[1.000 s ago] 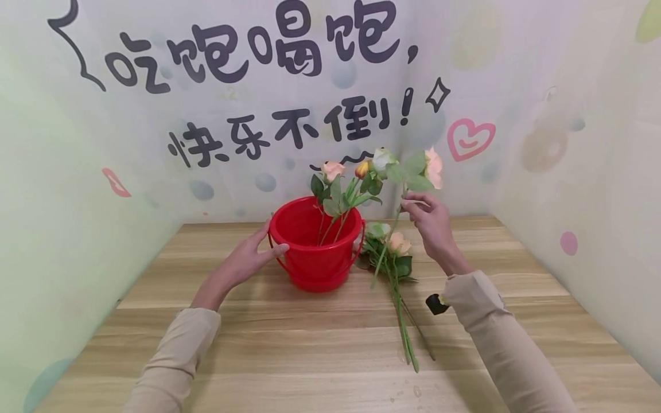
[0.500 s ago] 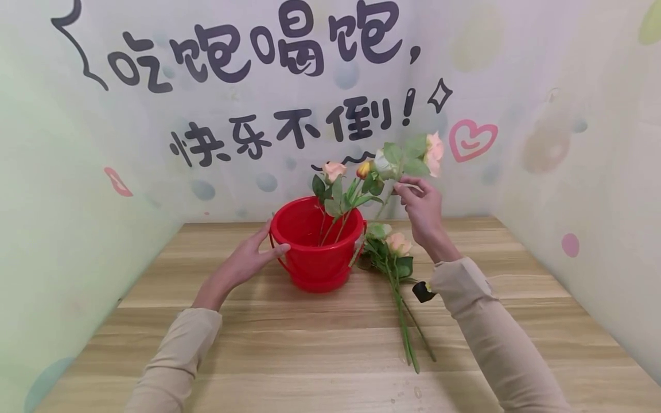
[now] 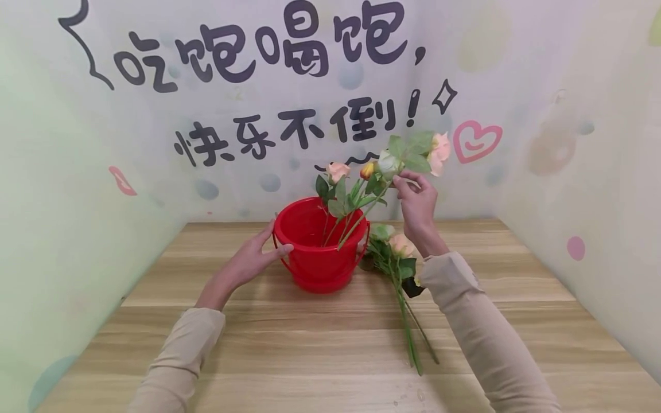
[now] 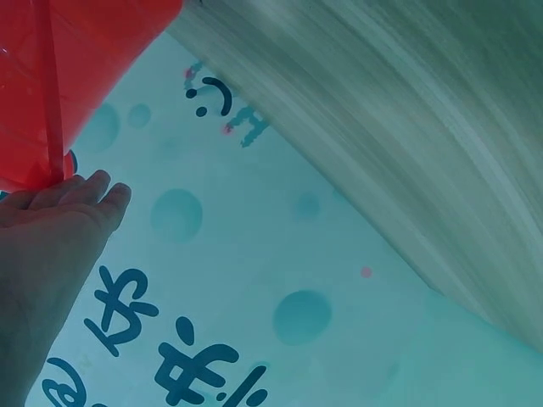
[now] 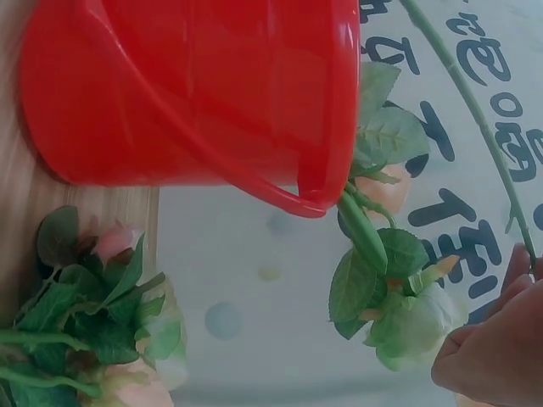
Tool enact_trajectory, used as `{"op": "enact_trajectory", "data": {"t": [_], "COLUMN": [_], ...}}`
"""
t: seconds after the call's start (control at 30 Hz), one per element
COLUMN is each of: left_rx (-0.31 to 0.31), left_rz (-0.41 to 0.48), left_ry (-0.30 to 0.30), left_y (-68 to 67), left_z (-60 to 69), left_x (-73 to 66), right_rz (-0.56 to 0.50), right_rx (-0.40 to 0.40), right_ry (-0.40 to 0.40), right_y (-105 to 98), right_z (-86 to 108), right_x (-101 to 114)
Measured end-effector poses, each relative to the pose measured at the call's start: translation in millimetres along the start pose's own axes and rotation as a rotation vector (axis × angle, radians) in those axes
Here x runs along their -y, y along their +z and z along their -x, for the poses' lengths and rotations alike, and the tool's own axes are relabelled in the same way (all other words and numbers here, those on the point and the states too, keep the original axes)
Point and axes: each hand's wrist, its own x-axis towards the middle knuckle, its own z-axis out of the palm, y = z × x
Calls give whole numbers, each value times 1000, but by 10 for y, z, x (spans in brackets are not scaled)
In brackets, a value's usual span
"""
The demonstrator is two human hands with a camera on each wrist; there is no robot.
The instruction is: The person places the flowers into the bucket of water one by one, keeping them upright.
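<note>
A red bucket [image 3: 321, 271] stands on the wooden table, with a peach rose [image 3: 338, 171], an orange-yellow bud [image 3: 367, 170] and a whitish rose [image 3: 388, 163] leaning in it. My left hand [image 3: 251, 259] rests against its left side, thumb laid straight at the front rim; in the left wrist view the straight fingers [image 4: 89, 188] touch the bucket's red wall [image 4: 93, 59]. My right hand [image 3: 417, 199] pinches a pink rose [image 3: 439, 154] by its green stem [image 5: 479, 119], just below the leaves. The stem's lower end slants over the bucket's mouth.
Right of the bucket, several more flowers [image 3: 399, 246] lie on the table [image 3: 289, 350], their stems [image 3: 408, 327] pointing toward me. A black object [image 3: 412, 287] shows beside my right cuff. Behind the table hangs a printed backdrop [image 3: 248, 74].
My right hand has moved up and left, swinging the pink rose's stem from over the lying flowers to over the bucket's mouth. The left hand stays at the bucket.
</note>
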Motion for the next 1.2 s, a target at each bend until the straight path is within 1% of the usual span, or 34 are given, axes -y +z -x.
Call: {"op": "enact_trajectory", "data": {"t": [0.27,0.43,0.67,0.83,0.97,1.2], "left_rx": [-3,-5,-5,-9,-9,-4], "left_rz": [3,-2,-10,-5,-2,-7], "left_ry": [2,5,-4,-4,-1,-12], "left_y": [2,0,8,17,20,12], "left_z": [-4,-2,-9,-18,-17,-10], "left_x": [-1,-6,3,10,12,9], "right_rz": [0,41,147,218,253,289], "right_rx": [-41,-44,-11,21,46,89], "right_ry": [-30,-60,-127,-122,-116,-148], "right_y": [50,76,114,127,133,132], "right_z": [-16,9,70,117,155,199], "right_x": [-18,-87,-227,-301,-341,-414]}}
